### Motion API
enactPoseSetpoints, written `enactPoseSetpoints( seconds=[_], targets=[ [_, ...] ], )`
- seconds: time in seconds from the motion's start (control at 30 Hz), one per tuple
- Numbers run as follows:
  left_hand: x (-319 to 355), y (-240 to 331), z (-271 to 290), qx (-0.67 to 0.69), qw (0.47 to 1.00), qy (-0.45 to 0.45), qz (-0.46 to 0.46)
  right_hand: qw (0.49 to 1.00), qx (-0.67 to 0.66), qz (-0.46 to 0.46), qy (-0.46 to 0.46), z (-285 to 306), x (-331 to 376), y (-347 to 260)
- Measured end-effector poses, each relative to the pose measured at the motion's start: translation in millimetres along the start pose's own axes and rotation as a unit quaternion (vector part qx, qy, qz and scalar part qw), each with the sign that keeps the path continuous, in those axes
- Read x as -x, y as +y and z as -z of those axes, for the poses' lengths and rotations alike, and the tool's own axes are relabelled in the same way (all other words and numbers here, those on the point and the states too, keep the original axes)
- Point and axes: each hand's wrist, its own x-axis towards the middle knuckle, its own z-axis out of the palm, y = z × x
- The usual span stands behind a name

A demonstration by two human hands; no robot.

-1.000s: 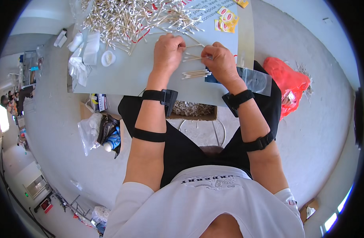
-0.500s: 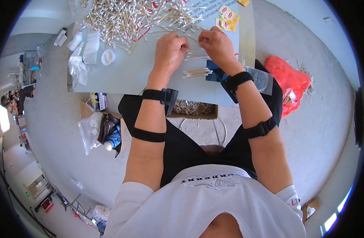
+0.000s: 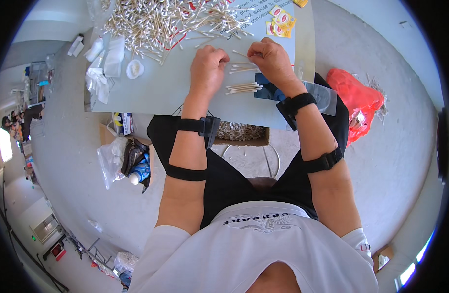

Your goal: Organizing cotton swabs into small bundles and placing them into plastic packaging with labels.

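Wooden swabs point(image 3: 240, 67) pinched in both hands' fingers point(image 3: 223, 62), loose swab pile point(image 3: 161, 22) behind, small bundle point(image 3: 244, 88) just below.

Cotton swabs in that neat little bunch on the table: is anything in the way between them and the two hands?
Nothing visible is. The small bunch of cotton swabs lies on bare table just below both hands. The left hand and right hand are pinching a few swabs above it, with only open tabletop between.
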Motion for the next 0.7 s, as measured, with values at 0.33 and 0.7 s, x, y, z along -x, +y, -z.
enactPoseSetpoints(
  seconds=[0.33,0.7],
  targets=[
    [-1,12,-6,0.035,0.999,-0.015,-0.030,0.999,0.004,0.025,-0.022,3,10,-3],
    [-34,-31,19,-0.168,0.976,0.126,0.053,0.999,-0.020,0.024,-0.036,6,25,-15]
  ],
)
